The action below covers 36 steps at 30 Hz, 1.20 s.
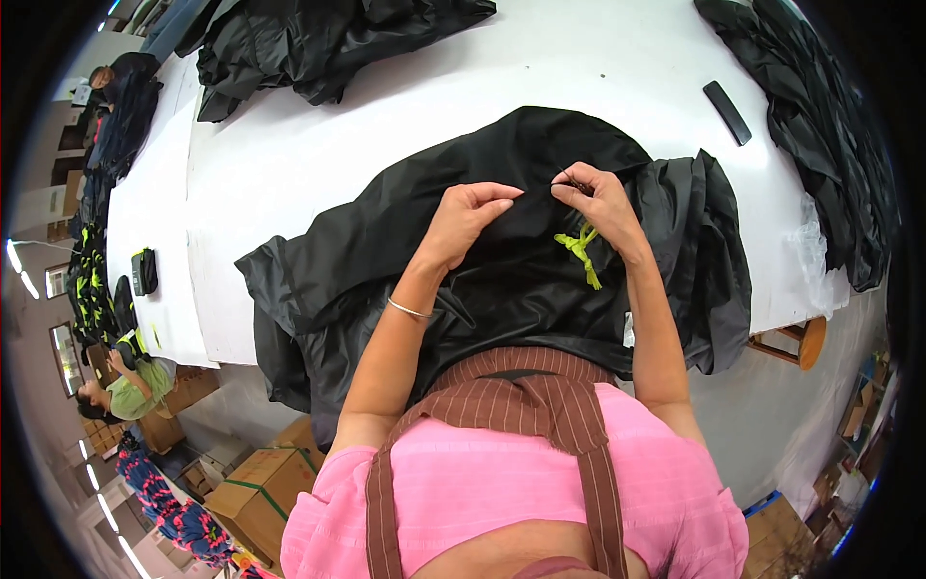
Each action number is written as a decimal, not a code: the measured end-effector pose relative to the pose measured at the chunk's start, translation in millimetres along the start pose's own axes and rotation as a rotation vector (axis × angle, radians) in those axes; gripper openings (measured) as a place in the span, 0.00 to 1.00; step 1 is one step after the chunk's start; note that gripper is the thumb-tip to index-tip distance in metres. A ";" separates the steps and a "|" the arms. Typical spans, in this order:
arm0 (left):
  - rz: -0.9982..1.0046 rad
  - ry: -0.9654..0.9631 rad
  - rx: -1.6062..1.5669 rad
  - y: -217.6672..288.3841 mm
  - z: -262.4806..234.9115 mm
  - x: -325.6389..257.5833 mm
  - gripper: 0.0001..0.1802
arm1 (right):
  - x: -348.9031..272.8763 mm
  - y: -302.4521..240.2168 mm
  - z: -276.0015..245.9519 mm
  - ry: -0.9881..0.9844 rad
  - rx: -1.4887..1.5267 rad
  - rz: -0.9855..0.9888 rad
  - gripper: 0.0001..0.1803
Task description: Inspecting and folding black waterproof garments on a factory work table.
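- Black garment [511, 261] lies spread on the white table [289, 154] right in front of you, its near edge hanging over the table's edge.
- Your left hand [468, 217] rests on the fabric, fingers curled together and pinching a fold, a thin bracelet [409, 310] on that wrist.
- Your right hand [598, 198] sits just beside it, fingertips pressed together on a small dark tool at the cloth.
- A yellow-green cord [582, 253] lies on the garment under your right hand.
- A flat black bar [726, 112] lies well apart, further right.
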State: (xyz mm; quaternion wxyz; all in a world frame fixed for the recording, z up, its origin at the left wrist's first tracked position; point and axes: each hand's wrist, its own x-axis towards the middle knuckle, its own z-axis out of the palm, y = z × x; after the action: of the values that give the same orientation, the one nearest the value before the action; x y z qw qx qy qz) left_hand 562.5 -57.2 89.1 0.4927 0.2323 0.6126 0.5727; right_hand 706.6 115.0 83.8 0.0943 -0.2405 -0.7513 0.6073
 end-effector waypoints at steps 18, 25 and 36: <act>-0.107 -0.135 -0.194 7.0 17.7 -8.1 0.05 | -4.4 -7.8 7.2 0.044 0.016 -0.050 0.05; 0.251 -0.099 -0.191 7.1 36.4 -20.9 0.06 | -25.0 -23.5 18.6 0.088 0.433 0.072 0.05; 0.143 -0.248 -0.305 16.7 55.7 -41.9 0.11 | -68.0 -44.0 3.1 0.422 0.049 -0.199 0.05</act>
State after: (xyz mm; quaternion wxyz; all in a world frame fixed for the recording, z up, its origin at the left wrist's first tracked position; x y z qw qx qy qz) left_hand 623.3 -62.5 126.6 0.5521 0.2667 0.4353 0.6592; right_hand 753.3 73.6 135.4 0.3144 -0.2844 -0.7200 0.5494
